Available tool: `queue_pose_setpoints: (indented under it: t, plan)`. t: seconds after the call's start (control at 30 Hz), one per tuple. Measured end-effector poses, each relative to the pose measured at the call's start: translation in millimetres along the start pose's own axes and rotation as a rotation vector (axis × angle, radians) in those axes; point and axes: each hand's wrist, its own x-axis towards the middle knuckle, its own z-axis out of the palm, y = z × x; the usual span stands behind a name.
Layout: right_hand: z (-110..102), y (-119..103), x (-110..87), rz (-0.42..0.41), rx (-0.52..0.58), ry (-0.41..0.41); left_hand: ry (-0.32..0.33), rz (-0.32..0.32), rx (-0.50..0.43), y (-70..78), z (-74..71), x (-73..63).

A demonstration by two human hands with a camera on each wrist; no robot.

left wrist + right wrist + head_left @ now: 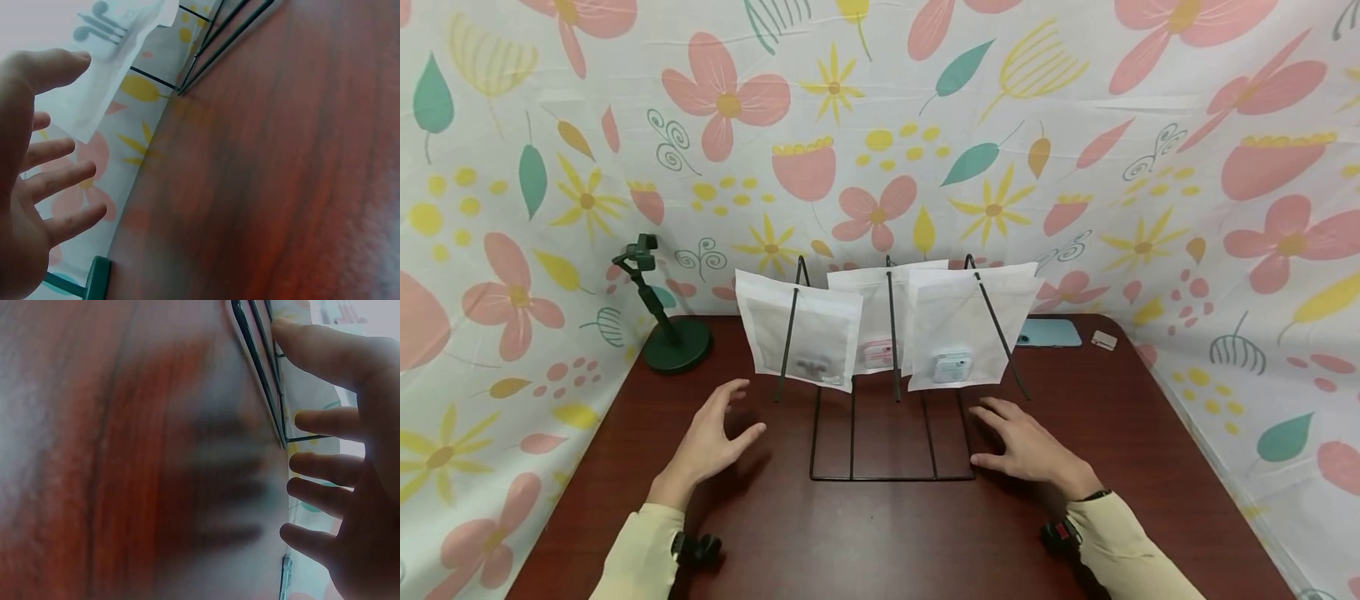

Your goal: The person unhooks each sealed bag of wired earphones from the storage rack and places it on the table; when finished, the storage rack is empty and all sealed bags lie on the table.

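left hand (703, 443) and right hand (1028, 443), fingers parted, empty; bumping the wire rack (892, 479) could shake the right pouch (955, 321) loose!

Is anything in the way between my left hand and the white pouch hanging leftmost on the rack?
Nothing visible stands between your left hand and the lower left corner of the white pouch. A black prong of the rack crosses its front in the head view, so reaching its middle may mean going around it.
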Motion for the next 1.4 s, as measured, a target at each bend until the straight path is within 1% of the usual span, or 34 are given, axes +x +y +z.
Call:
queue_pose_setpoints:
  t: [0.13,0.37,0.57,0.67,0.77,0.87,0.97,1.1,1.13,1.2,1.33,1.4]
  plan:
    - [1.3,1.1,2.3,-0.005,0.001,0.006,0.018,0.029,-0.039,0.0,-1.1,6.4]
    - [2.2,-0.1,4.0,0.001,0.009,-0.013,0.024,0.025,-0.105,1.7,-0.4,16.0]
    - [4.1,-0.1,4.6,0.004,0.01,-0.032,0.036,0.065,-0.163,2.7,-1.7,28.9]
    - [4.6,-0.2,5.3,0.013,0.011,-0.044,0.049,0.073,-0.18,2.1,-2.8,34.2]
    - [4.9,-0.4,6.0,0.012,0.014,-0.053,0.067,0.061,-0.185,-0.5,-4.1,38.5]
    - [5.3,-0.2,6.5,0.006,0.017,-0.062,0.077,0.026,-0.183,-1.1,-7.0,42.4]
    - [5.9,0.0,6.7,0.002,0.015,-0.071,0.075,-0.01,-0.195,5.8,-13.1,45.9]
    - [6.2,0.7,6.9,-0.005,0.011,-0.079,0.072,-0.003,-0.217,20.5,-22.9,51.2]
    - [6.0,0.7,7.0,-0.008,0.012,-0.08,0.073,0.002,-0.223,20.9,-23.8,53.0]
    - [5.3,0.4,6.9,-0.01,0.016,-0.084,0.077,0.005,-0.225,16.0,-23.2,56.7]
    - [3.1,-1.2,6.7,-0.009,0.023,-0.093,0.079,-0.007,-0.226,-2.9,-16.9,64.4]
    - [2.3,-1.9,6.7,-0.008,0.024,-0.096,0.076,-0.006,-0.239,-8.6,-15.0,68.0]
